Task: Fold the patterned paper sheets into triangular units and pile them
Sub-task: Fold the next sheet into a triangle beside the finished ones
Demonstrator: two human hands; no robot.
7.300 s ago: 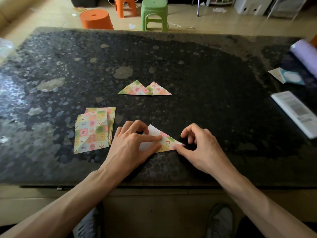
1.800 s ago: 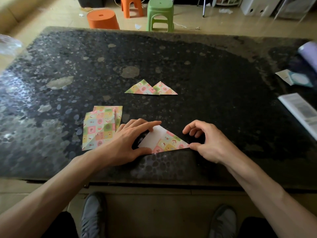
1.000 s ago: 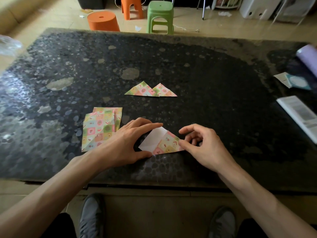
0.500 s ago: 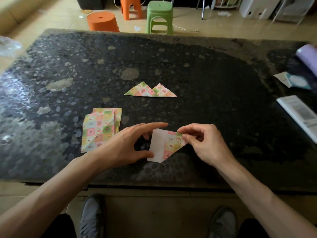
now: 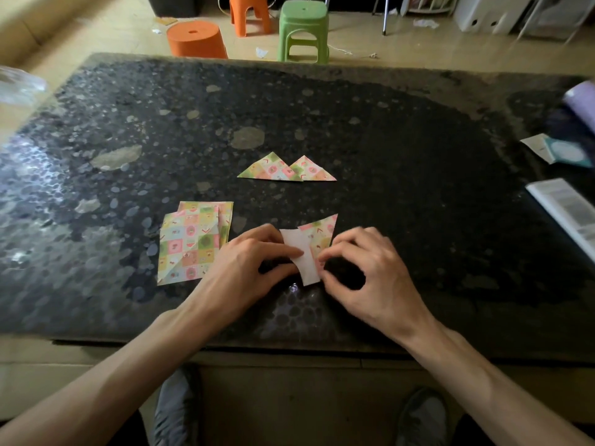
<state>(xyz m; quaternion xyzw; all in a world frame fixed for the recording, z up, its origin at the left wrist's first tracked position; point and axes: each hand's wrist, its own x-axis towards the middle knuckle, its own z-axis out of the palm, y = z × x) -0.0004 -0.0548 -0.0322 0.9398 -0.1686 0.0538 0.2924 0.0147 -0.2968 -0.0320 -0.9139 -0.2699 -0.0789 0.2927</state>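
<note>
Low in the centre of the frame, a half-folded paper sheet, pastel-checked on one face and plain white on the other, lies on the dark speckled stone desk near its front edge. A white flap is turned over its left part, and a patterned corner points toward the upper right.

The left hand comes in from the lower left. Its grip is closed on the sheet: the forefinger lies across the white flap and the thumb sits beneath its lower edge. The right hand comes in from the lower right, slightly blurred, with its fingers curled. Its grip pinches the sheet's right edge between fingertip and thumb.

Just left of the left hand lies a stack of flat pastel-checked sheets. Above the hands, mid-frame, two folded triangular units lie side by side, overlapping slightly.

A white printed booklet lies at the right edge. Beyond the desk, at the top of the frame, a round orange stool and a green plastic stool stand on the floor.
</note>
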